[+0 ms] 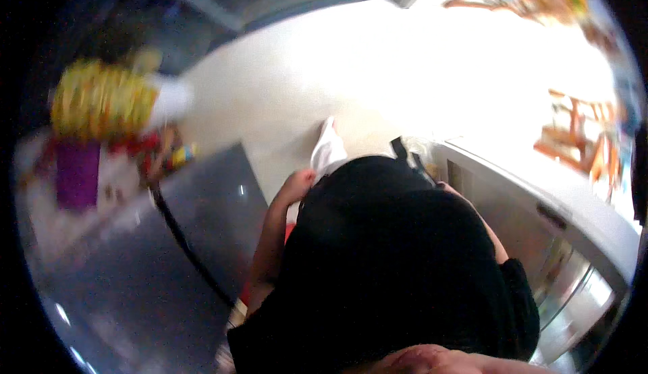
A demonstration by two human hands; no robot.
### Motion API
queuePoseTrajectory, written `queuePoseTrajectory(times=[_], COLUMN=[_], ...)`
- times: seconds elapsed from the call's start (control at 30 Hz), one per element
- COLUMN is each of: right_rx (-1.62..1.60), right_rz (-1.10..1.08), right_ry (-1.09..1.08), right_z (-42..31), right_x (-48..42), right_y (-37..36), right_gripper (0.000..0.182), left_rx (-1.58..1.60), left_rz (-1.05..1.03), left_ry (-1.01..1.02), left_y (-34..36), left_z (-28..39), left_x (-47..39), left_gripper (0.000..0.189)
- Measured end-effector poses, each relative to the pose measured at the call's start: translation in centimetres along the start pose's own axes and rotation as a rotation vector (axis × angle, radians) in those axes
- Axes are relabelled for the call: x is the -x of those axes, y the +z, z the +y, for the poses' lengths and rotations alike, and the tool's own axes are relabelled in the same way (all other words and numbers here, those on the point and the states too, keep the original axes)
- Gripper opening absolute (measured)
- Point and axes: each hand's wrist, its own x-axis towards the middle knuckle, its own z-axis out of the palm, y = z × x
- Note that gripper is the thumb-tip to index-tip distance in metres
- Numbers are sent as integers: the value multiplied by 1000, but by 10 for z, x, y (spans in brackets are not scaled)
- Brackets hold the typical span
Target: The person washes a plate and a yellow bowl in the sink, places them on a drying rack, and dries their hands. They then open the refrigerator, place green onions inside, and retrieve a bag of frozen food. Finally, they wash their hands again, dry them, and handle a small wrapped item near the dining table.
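My left hand (299, 185) hangs beside my black shirt (395, 252), its fingers seeming curled; whether it holds anything is unclear. Just beyond it a white shoe (326, 148) stands on the pale floor. The right arm reaches down the other side of the shirt, and only a sliver of my right hand (444, 187) shows near the shirt's edge. A dark strap-like piece (400, 149) sticks out close to that hand; what it belongs to is hidden.
On the left is a grey glossy surface (202, 212) with a black cable (185, 247), near a blurred yellow bundle (104, 101) and a purple item (77, 175). A white-topped cabinet or counter (547, 191) stands close on the right. Wooden chair-like furniture (574, 136) lies beyond it.
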Motion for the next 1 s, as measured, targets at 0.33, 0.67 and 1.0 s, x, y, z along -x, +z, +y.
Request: queuePoseTrajectory(times=[0.33, 0.67, 1.0], right_rx=[-681, -636, -214], right_rz=[491, 693, 1002], right_ry=[154, 110, 233], right_z=[-1, 57, 105], right_x=[14, 51, 92], right_y=[72, -85, -285], right_gripper=[25, 30, 26], left_rx=[-142, -578, -727], left_rz=[-421, -596, -168], left_ry=[45, 106, 504], left_y=[-72, -6, 94], left_z=[121, 327, 543], left_x=[-101, -224, -315], left_gripper=[18, 21, 25])
